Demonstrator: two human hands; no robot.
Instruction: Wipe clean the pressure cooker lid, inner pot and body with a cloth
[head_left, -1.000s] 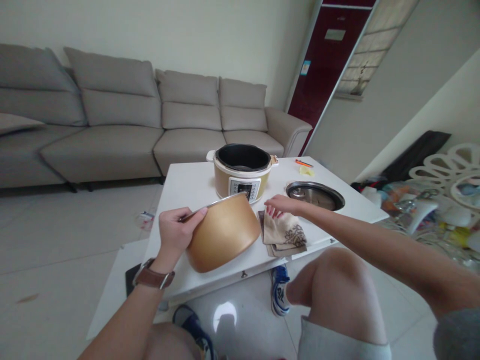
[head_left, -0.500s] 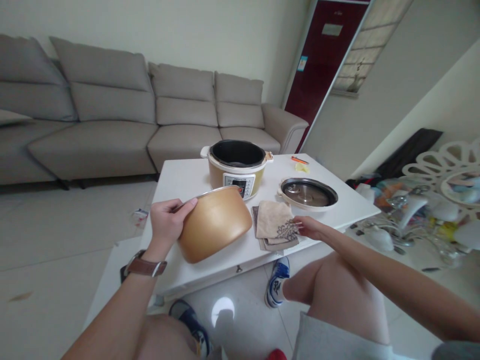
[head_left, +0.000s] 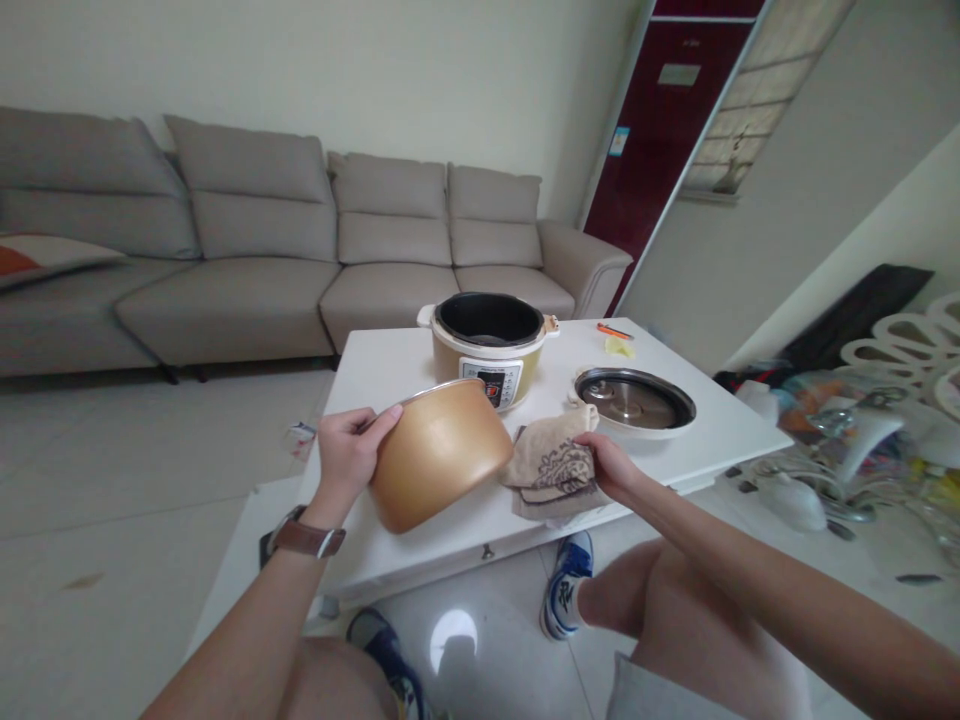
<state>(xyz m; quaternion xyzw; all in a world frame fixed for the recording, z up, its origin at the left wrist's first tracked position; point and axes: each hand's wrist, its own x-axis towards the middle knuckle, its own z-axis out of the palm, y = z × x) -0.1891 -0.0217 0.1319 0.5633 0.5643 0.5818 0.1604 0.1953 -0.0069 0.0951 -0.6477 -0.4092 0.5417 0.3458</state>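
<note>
My left hand (head_left: 351, 455) grips the rim of a gold-coloured inner pot (head_left: 442, 455), thumb outside and fingers curled over the edge. The pot is tilted on its side above the front of the white table, its inside turned away from me. My right hand (head_left: 606, 462) pinches the right side of a folded beige cloth (head_left: 553, 462) with a dark floral pattern, whose upper layer is bunched and raised. Behind the pot stands the cooker body (head_left: 487, 350), open at the top with a dark interior and a control panel facing me.
The cooker lid (head_left: 634, 400) lies underside up at the right of the white table (head_left: 375, 352). Beyond it are an orange pen-like item (head_left: 615, 331) and a yellowish scrap (head_left: 619, 346). A grey sofa (head_left: 397, 240) lines the wall; clutter (head_left: 847, 430) covers the floor at right.
My right hand has closed on the cloth and lifted its upper layer, which lay flat before. My left hand still holds the pot at much the same tilt. The view has shifted slightly.
</note>
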